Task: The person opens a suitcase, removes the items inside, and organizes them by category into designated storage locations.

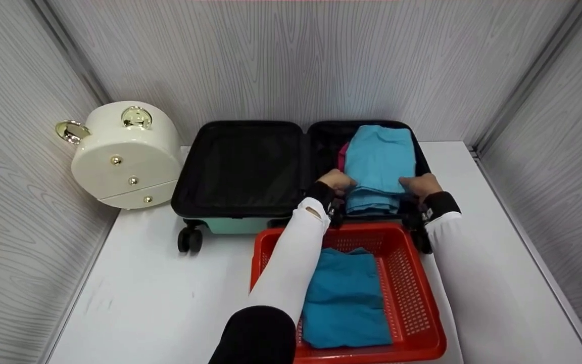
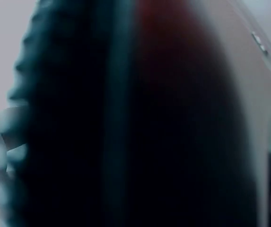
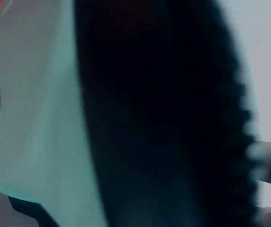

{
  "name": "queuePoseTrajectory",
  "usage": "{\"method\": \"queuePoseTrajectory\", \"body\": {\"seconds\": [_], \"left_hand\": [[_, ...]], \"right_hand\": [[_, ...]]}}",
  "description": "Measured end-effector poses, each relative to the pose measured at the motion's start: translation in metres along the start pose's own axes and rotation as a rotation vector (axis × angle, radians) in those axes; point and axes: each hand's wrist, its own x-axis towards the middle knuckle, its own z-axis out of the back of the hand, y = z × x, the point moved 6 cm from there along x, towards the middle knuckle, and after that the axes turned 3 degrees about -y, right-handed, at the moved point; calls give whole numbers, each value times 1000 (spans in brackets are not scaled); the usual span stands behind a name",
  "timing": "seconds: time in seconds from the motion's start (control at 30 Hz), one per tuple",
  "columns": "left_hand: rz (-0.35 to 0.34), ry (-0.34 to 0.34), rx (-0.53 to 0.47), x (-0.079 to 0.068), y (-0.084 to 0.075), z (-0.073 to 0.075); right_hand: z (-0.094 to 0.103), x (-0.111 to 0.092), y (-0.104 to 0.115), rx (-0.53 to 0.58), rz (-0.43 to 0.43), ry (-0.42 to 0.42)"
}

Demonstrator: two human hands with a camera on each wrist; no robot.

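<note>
The cloth [image 1: 379, 156] lies in the right half of the open suitcase [image 1: 243, 169], between the person's two hands and stretching away beyond them. Its long axis runs from near to far, with a slight lean, roughly along the line where the two halves of the suitcase meet. The left hand [image 1: 337, 181] is at its left edge and the right hand [image 1: 421, 185] at its right edge, both toward the near end, so neither is clearly nearer and most of the length reaches past the fingers to the far wall of the suitcase.

Each hand appears to pinch its edge, thumb inward on the cloth and fingers curled; both wrist views are filled by a dark blur, so how deep the fingers go under is hard to tell. Just below the near edge shows a stack [image 1: 372, 202] of the same blue, and a pink piece [image 1: 342, 156] peeks out at the left. On the near side, on the tabletop [image 1: 159, 298], the red basket [image 1: 412, 298] holds a darker blue bundle [image 1: 346, 303].
</note>
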Motion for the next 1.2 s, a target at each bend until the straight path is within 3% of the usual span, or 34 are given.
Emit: {"method": "queuePoseTrajectory", "body": {"seconds": [0.13,0.27,0.37,0.4,0.5,0.6,0.63,0.7,0.83,0.9,1.07,1.2], "left_hand": [[-61,-34,188,7,-1,1],[-70,-68,220,13,2,3],[-44,-101,200,13,7,5],[-31,-106,207,20,10,4],[21,-122,232,60,28,-2],[43,-124,168,106,48,-10],[41,-119,123,109,49,-11],[27,-91,-12,95,45,-10],[-5,-18,-195,36,19,1],[-11,-3,-266,17,9,8],[-30,73,-399,-8,-12,20],[-112,118,-505,-15,-28,29]], "right_hand": [[0,1,3,-30,29,50],[-2,0,8,-83,56,122],[-10,-4,14,34,39,156],[-14,-7,17,86,32,168],[-24,-16,29,284,8,189],[-31,-24,42,410,17,213],[-32,-26,46,458,22,222],[-34,-29,54,551,38,244],[-34,-32,64,700,84,282],[-32,-34,68,725,121,293],[-29,-44,81,752,242,361],[-27,-59,94,772,333,400]]}}
